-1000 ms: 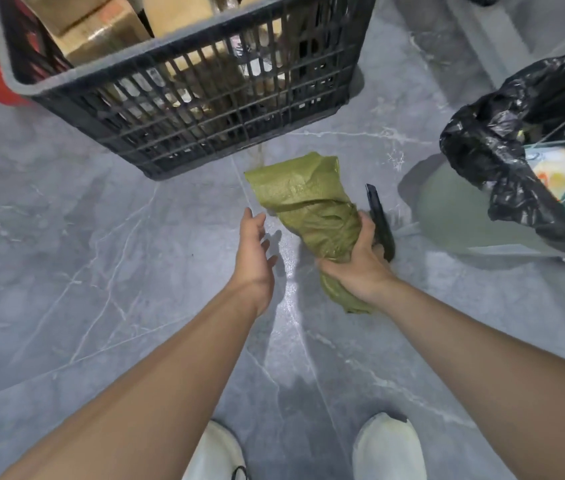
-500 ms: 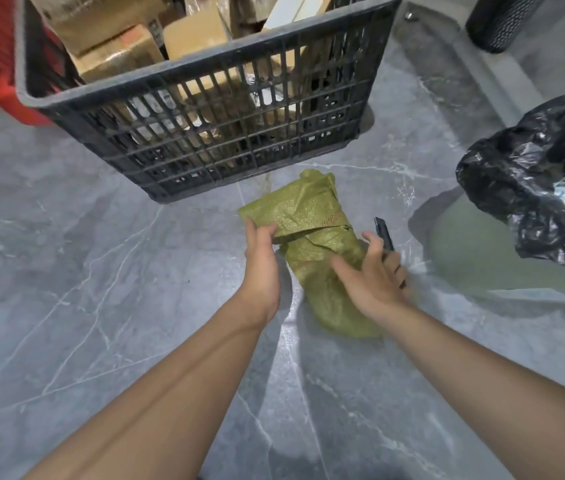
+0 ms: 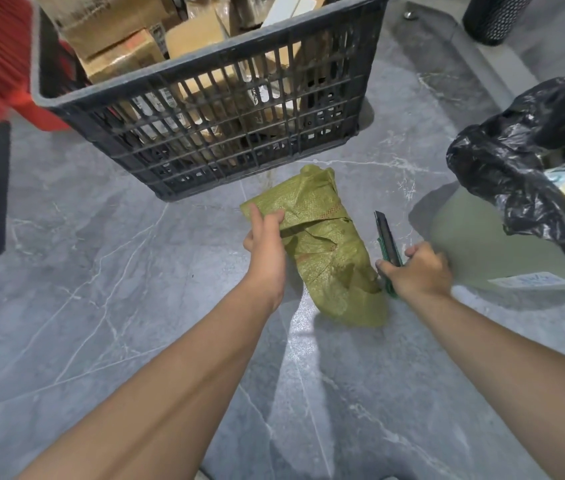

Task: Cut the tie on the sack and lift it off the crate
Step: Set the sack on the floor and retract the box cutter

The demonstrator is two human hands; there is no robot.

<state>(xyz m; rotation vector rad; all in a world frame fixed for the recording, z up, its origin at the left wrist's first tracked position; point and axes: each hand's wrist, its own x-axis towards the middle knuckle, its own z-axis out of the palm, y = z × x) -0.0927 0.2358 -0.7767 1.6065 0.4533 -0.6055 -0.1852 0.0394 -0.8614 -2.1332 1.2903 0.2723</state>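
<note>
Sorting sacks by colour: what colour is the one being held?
Olive green woven sack, clearest in the head view.

Green woven sack (image 3: 322, 251), black lattice crate (image 3: 225, 119), grey marbled floor (image 3: 101, 271)

Folded green woven plastic sack (image 3: 326, 251) lies on grey marble-veined floor tiles (image 3: 101, 289), just near of a black slatted plastic crate (image 3: 205, 109) full of cardboard boxes (image 3: 114, 46). Left hand (image 3: 265, 244) pinches the sack's far left corner; right hand (image 3: 416, 271) grips a dark utility knife (image 3: 386, 240), blade end pointing far. Green bin (image 3: 475, 251) with black plastic liner (image 3: 516, 168) stands right.
</note>
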